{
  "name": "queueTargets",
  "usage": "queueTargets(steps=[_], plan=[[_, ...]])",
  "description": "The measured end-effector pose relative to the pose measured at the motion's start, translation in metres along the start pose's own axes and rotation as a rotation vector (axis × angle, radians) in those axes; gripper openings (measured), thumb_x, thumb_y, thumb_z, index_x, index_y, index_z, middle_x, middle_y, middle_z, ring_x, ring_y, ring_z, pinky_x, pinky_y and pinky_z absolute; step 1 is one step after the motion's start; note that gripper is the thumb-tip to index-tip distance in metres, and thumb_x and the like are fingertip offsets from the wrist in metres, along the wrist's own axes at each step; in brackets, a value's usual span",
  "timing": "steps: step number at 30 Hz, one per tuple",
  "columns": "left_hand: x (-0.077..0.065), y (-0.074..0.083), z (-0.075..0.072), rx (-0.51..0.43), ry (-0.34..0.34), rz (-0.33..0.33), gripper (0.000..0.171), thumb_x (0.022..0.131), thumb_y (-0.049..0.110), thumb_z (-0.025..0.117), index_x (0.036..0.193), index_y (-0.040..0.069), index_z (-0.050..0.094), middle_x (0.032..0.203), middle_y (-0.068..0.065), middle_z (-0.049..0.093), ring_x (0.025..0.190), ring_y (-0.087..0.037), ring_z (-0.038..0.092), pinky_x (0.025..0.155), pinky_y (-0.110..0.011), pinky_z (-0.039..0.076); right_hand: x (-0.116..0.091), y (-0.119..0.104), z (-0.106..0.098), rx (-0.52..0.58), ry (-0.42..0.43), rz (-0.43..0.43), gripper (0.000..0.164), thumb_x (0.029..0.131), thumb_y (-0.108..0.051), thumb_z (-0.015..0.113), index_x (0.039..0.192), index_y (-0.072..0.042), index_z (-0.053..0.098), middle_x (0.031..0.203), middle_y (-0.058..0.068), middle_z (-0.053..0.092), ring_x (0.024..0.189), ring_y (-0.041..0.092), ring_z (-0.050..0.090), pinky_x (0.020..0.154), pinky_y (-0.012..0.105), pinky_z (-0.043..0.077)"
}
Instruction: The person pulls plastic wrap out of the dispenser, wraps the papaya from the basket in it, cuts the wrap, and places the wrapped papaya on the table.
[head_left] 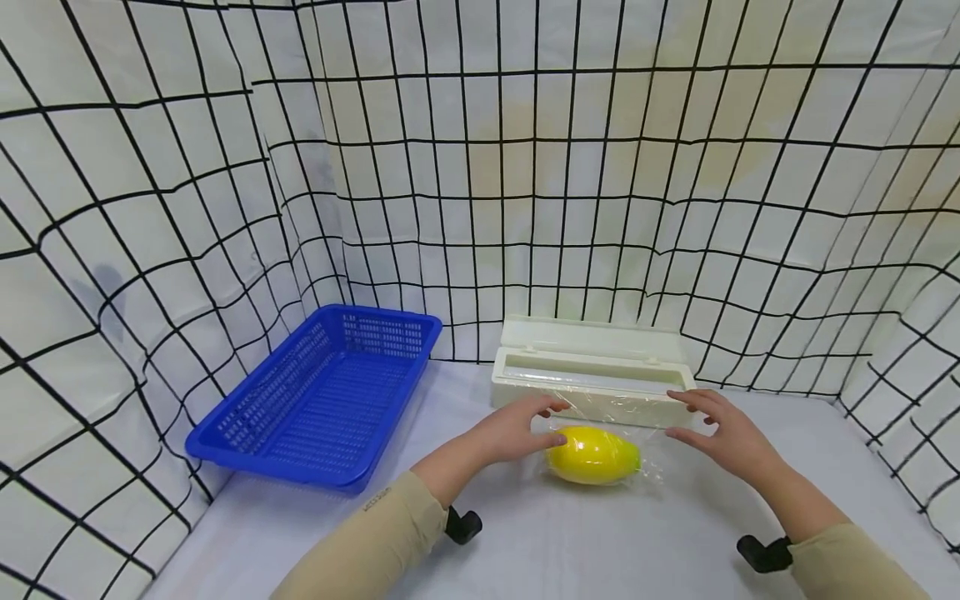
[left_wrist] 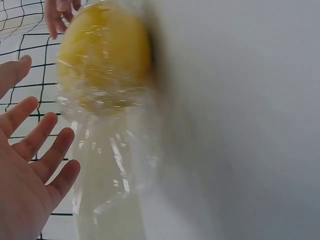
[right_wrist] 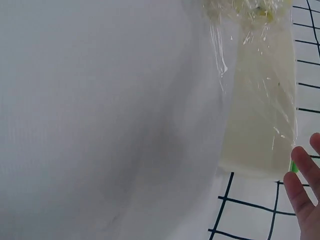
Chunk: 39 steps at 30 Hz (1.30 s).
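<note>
A glossy yellow toy fruit (head_left: 591, 456) with a green tip lies on the white cloth, covered in clear plastic wrap. The sheet of wrap (left_wrist: 117, 165) stretches from the fruit to a cream wrap dispenser box (head_left: 592, 403) just behind it. My left hand (head_left: 519, 428) is at the fruit's left end, its fingers spread and holding nothing. To the right of the fruit is my right hand (head_left: 723, 433), fingers extended near the box's right front corner. In the right wrist view, its fingertips (right_wrist: 298, 195) appear beside the box end, with no wrap between them.
The dispenser's lid (head_left: 592, 339) stands raised at the back, with a pale roll (head_left: 585, 379) inside the box. A blue plastic basket (head_left: 322, 408) sits on the left. Black wire grid panels (head_left: 525, 167) backed with white sheeting enclose the table.
</note>
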<state>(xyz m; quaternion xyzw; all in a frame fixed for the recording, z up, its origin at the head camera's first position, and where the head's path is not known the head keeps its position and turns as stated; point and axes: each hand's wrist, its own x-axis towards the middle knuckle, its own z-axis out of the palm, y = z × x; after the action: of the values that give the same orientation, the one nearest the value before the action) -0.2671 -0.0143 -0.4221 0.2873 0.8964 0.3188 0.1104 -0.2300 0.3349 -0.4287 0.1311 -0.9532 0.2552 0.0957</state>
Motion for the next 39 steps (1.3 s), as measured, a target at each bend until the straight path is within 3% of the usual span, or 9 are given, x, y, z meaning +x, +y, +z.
queueTargets(steps=[6, 9, 15, 23, 33, 39], plan=[[0.025, 0.023, -0.010, -0.008, 0.047, 0.056, 0.049, 0.095, 0.044, 0.064, 0.140, 0.026, 0.055, 0.136, 0.011, 0.057, 0.119, -0.011, 0.054, 0.098, -0.034, 0.047, 0.007, 0.019, -0.006, -0.043, 0.092, 0.006, 0.058, 0.086, -0.034, 0.078, 0.134, -0.007, 0.060, 0.129, 0.020, 0.051, 0.107, 0.041, 0.054, 0.084, 0.058, 0.050], [0.039, 0.036, -0.012, -0.005, 0.072, 0.059, 0.043, 0.096, 0.043, 0.063, 0.136, 0.027, 0.059, 0.131, 0.012, 0.060, 0.115, -0.009, 0.055, 0.094, -0.032, 0.049, 0.012, 0.025, -0.006, -0.054, 0.127, 0.009, 0.058, 0.085, -0.033, 0.079, 0.132, -0.005, 0.061, 0.125, 0.019, 0.051, 0.102, 0.038, 0.053, 0.075, 0.050, 0.051], [0.070, 0.062, -0.006, -0.006, 0.096, 0.040, 0.032, 0.096, 0.042, 0.063, 0.126, 0.031, 0.066, 0.115, 0.015, 0.063, 0.105, -0.005, 0.056, 0.085, -0.025, 0.050, 0.025, 0.039, -0.006, -0.073, 0.064, 0.071, 0.067, 0.084, -0.045, 0.077, 0.136, -0.006, 0.059, 0.126, 0.019, 0.049, 0.098, 0.033, 0.051, 0.065, 0.035, 0.044], [0.102, 0.088, 0.015, 0.016, 0.076, -0.011, 0.029, 0.097, 0.043, 0.062, 0.122, 0.032, 0.070, 0.108, 0.018, 0.065, 0.100, -0.002, 0.058, 0.082, -0.023, 0.050, 0.033, 0.048, 0.001, -0.076, -0.029, 0.131, 0.078, 0.083, -0.057, 0.073, 0.141, -0.007, 0.055, 0.127, 0.020, 0.050, 0.098, 0.033, 0.051, 0.065, 0.033, 0.043], [0.138, 0.125, 0.050, 0.216, 0.054, -0.089, 0.025, 0.096, 0.044, 0.063, 0.119, 0.041, 0.070, 0.110, 0.023, 0.066, 0.092, 0.004, 0.059, 0.072, -0.018, 0.047, 0.029, 0.057, 0.006, -0.092, 0.037, 0.066, 0.073, 0.083, -0.050, 0.076, 0.137, -0.005, 0.059, 0.119, 0.017, 0.059, 0.097, 0.033, 0.058, 0.069, 0.039, 0.047], [0.154, 0.134, 0.064, 0.236, 0.066, -0.124, 0.021, 0.095, 0.043, 0.065, 0.115, 0.043, 0.072, 0.104, 0.024, 0.066, 0.087, 0.004, 0.058, 0.067, -0.019, 0.045, 0.033, 0.060, 0.008, -0.087, 0.026, 0.077, 0.076, 0.083, -0.059, 0.071, 0.139, -0.009, 0.058, 0.119, 0.018, 0.060, 0.099, 0.036, 0.058, 0.076, 0.050, 0.049]])
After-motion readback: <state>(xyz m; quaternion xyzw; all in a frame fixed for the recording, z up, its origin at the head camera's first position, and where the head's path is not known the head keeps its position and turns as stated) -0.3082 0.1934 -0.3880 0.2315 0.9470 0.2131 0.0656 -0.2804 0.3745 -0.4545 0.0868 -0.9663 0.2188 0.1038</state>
